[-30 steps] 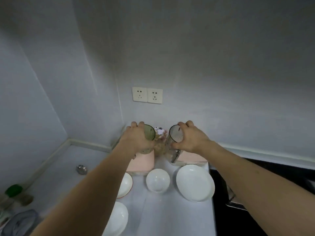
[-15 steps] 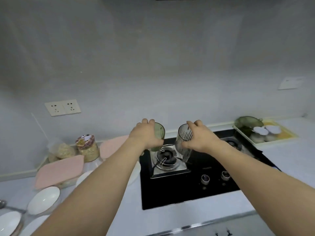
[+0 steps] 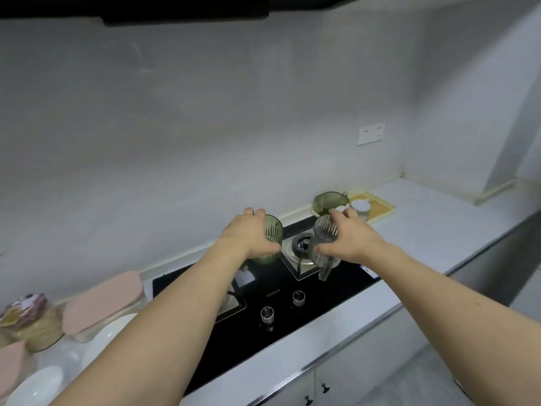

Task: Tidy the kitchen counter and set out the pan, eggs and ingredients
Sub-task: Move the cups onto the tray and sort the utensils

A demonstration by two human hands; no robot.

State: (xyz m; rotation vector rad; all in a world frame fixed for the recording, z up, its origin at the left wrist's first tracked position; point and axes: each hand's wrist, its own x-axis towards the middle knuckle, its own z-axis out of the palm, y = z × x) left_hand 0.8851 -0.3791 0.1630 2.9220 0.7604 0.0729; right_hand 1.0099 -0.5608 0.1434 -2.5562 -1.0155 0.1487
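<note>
Hands were both raised above the black hob (image 3: 281, 300), each gripping one ribbed glass. Left hand (image 3: 248, 235) had its fingers curled round the green glass (image 3: 270, 240), thumb low on the near side and fingertips over the far rim; the glass was held upright in the air above the hob's left half. Right hand (image 3: 348, 240) was wrapped round the clear glass (image 3: 323, 240), which was tilted a little with its mouth toward the camera and was held over the hob's right burner (image 3: 301, 247); a handle-like part hung below the palm. The two glasses were near each other but apart, the burner showing between them. Two knobs (image 3: 282, 306) sat at the hob's front edge. Beyond the hob's far right corner, on the grey counter (image 3: 439, 230), lay a yellow tray (image 3: 377, 206) carrying a green bowl (image 3: 326, 200) and white cups (image 3: 360, 207); the right hand's fingertips partly covered them. To the left of the hob stood containers with pink lids (image 3: 101, 304), a jar (image 3: 27, 317) with a patterned top, and white dishes (image 3: 35, 385) at the lower-left edge. On the wall above the tray was a white socket plate (image 3: 371, 133). Blur made the jar's contents unreadable.
</note>
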